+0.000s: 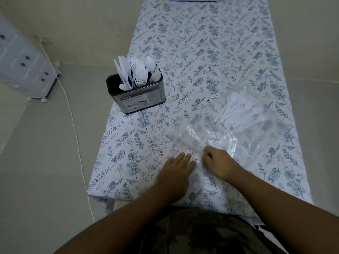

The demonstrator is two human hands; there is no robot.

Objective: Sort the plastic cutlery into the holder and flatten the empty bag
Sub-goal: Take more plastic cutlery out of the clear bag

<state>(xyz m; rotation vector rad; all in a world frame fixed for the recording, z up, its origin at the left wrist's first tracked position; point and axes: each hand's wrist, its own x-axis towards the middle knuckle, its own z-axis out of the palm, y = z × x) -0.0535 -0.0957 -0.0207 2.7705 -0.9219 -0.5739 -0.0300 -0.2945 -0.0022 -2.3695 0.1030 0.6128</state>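
Observation:
A dark metal cutlery holder (139,99) stands at the table's left edge, filled with white plastic knives, forks and spoons (137,73). A clear plastic bag (192,138) lies crumpled near the table's front middle. My left hand (176,169) rests flat with fingers together, its fingertips on the bag's near corner. My right hand (218,162) is curled, its fingers pinching the bag's near edge. A second clear bag (256,136) lies to the right, with several white spoons and forks (240,112) inside it.
The table carries a floral cloth (201,52) and is narrow, with floor on both sides. A white cable (73,123) runs along the floor at left. A grey drawer unit (23,68) on wheels stands far left.

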